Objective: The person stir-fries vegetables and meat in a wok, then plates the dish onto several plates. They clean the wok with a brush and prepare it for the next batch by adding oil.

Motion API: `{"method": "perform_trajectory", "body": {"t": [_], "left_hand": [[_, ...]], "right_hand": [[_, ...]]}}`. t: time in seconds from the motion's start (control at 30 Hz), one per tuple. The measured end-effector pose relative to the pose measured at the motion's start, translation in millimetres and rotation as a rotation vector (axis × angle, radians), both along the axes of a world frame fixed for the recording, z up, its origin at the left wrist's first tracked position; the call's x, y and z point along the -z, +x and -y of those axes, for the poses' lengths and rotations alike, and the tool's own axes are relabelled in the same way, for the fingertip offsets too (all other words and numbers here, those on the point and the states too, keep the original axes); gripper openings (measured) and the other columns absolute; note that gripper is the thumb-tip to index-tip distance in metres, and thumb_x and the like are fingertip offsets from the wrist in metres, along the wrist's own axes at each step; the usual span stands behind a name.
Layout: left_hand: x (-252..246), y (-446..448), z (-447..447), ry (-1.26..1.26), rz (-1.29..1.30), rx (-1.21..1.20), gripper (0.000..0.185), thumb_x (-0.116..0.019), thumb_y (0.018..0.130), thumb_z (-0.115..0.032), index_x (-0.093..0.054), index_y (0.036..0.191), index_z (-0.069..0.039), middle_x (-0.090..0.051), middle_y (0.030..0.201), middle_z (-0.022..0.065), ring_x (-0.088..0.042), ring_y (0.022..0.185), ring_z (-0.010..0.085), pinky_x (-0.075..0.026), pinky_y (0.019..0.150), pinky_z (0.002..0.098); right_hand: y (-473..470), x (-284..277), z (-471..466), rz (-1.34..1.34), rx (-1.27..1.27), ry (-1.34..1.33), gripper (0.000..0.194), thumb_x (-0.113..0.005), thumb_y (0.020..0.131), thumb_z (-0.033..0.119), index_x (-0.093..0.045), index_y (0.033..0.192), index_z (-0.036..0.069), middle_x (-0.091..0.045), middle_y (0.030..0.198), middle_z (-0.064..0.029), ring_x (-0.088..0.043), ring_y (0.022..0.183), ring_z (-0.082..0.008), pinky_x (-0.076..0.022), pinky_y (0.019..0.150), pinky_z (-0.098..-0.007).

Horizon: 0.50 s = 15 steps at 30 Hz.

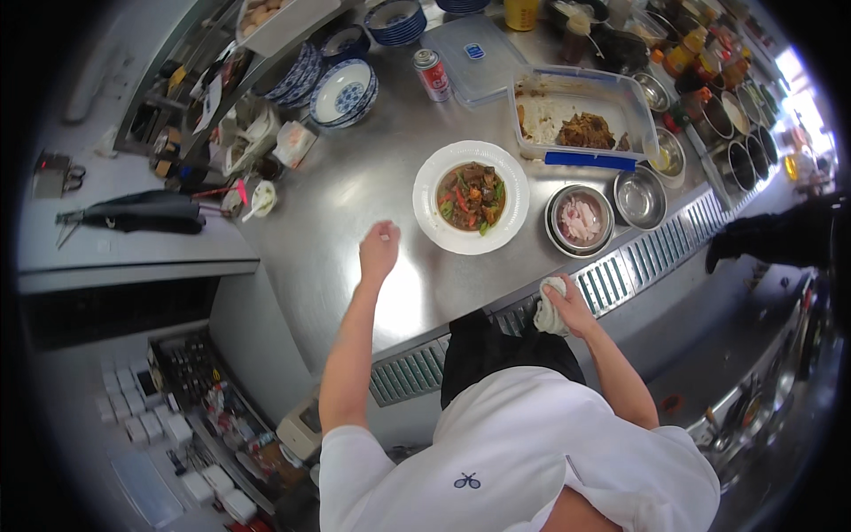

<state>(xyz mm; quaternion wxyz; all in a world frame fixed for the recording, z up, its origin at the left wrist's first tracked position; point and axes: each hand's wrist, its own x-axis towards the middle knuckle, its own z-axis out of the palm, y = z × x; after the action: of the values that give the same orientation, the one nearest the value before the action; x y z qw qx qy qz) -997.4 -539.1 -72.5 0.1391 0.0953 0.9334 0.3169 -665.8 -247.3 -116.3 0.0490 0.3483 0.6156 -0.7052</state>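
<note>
A folded white cloth (551, 307) is gripped in my right hand (570, 304), just off the front edge of the steel counter. My left hand (380, 251) hovers over the counter with its fingers curled. A small pale spot shows at those fingers, too small to name. Right of that hand sits a white plate (425, 206) with a fluted rim. It bears a cooked dish (473, 196) of brown chunks, red and green pepper pieces and sauce. Beyond my right hand, a steel bowl (555, 229) contains pale pink slices (580, 219).
A lidless plastic container (585, 100) with brown food stands at the back right, near a steel bowl (639, 199). Behind the plate are a gas canister (433, 76) and a clear lid (475, 60). Blue-patterned bowls (342, 93) sit far left. A grated floor drain (405, 372) runs below.
</note>
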Motion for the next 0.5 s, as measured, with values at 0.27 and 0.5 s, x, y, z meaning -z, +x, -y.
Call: {"method": "perform_trajectory", "body": {"t": [0.27, 0.5], "left_hand": [[53, -113, -80, 0.264, 0.458, 0.237, 0.036, -0.059, 0.102, -0.025, -0.065, 0.125, 0.002, -0.074, 0.104, 0.0115, -0.071, 0.083, 0.0199, -0.06, 0.061, 0.0336], [46, -103, -72, 0.349, 0.601, 0.279, 0.024, -0.055, 0.103, -0.017, -0.066, 0.111, 0.003, -0.07, 0.093, 0.0073, -0.067, 0.077, 0.0147, -0.061, 0.06, 0.0313]], "right_hand": [[-57, -31, 63, 0.202, -0.037, 0.507, 0.037, -0.059, 0.094, 0.021, -0.059, 0.127, 0.006, -0.066, 0.119, -0.0278, -0.065, 0.109, -0.043, -0.0502, 0.094, -0.0461], [-99, -56, 98, 0.277, 0.175, 0.812, 0.028, -0.069, 0.088, 0.019, -0.071, 0.115, 0.01, -0.073, 0.092, -0.021, -0.07, 0.088, -0.0425, -0.0549, 0.078, -0.0476]]}}
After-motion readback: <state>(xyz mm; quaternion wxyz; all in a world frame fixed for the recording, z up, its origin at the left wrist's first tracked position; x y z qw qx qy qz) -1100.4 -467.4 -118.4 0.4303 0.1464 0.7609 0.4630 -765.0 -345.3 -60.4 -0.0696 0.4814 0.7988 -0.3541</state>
